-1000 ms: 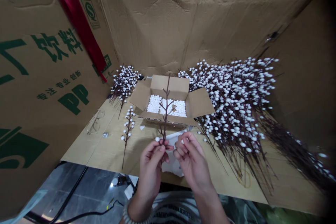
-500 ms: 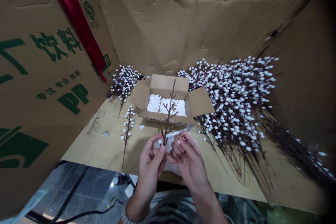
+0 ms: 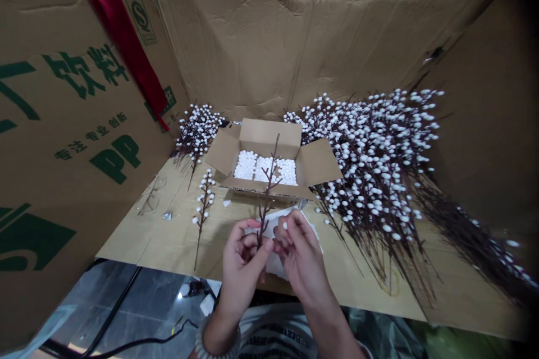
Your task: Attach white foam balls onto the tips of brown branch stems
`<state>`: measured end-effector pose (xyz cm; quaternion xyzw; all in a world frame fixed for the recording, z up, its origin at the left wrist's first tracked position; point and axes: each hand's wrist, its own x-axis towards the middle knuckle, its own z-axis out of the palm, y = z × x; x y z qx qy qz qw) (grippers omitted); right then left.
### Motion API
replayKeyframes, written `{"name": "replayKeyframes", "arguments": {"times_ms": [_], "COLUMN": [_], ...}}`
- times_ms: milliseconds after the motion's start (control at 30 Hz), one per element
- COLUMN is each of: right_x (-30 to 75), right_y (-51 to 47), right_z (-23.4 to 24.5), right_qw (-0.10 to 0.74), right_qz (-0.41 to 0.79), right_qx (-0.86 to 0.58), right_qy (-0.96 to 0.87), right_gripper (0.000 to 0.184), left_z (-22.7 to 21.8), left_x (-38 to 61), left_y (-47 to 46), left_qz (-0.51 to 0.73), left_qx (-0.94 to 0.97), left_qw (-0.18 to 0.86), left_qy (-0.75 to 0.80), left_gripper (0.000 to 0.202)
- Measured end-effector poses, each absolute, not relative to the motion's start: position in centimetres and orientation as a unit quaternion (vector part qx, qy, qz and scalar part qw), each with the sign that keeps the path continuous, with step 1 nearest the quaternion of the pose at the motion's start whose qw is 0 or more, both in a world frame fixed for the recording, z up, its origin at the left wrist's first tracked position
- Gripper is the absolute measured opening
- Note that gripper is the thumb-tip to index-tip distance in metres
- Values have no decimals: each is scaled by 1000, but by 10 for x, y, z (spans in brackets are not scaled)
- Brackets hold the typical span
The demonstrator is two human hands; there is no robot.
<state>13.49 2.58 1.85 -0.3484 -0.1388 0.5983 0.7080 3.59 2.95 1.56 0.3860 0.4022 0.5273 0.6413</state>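
left hand (image 3: pixel 244 265) grips a brown stem (image 3: pixel 266 196), tip toward the surface's (image 3: pixel 168 241) far edge; right hand (image 3: pixel 301 259), just beside it, pinches a white bead (image 3: pixel 285 225).

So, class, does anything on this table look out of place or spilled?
Slightly: the glasses and a shiny scrap lie at left on the table, seemingly unrelated to the white-beaded branches. No spill stands out.

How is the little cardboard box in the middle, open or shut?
Open. The cardboard box has its side flaps spread outward, and you can see the white balls inside.
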Motion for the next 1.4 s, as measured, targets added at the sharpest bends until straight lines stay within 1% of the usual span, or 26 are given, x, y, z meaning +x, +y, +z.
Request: {"name": "replayKeyframes", "arguments": {"times_ms": [67,200,333,500,667,767,933,1100,1400], "right_x": [133,129,127,126,126,124,123,123,124], "right_y": [28,30,29,27,28,30,31,29,28], "right_z": [17,14,12,17,15,8,1,1,-2], "right_qw": [706,709,726,740,745,742,730,717,710], "right_qz": [595,577,544,548,529,486,399,363,335], "right_qx": [-356,-374,-381,-340,-336,-377,-465,-502,-520], "right_qy": [-141,-155,-177,-190,-229,-267,-303,-319,-338], "right_gripper": [39,43,38,31,31,30,32,31,30], "left_z": [13,7,6,2,-7,-8,-2,4,13], "left_x": [36,37,37,39,39,36,33,32,32], "left_y": [30,32,34,33,31,31,32,31,32], "left_qz": [528,542,559,594,603,585,562,535,516], "left_qx": [376,382,414,452,499,560,652,712,743], "left_qw": [645,630,578,498,423,370,261,173,127], "left_qy": [404,403,426,441,456,454,438,421,407], "left_gripper": [28,26,20,11,13,10,12,14,14]}}
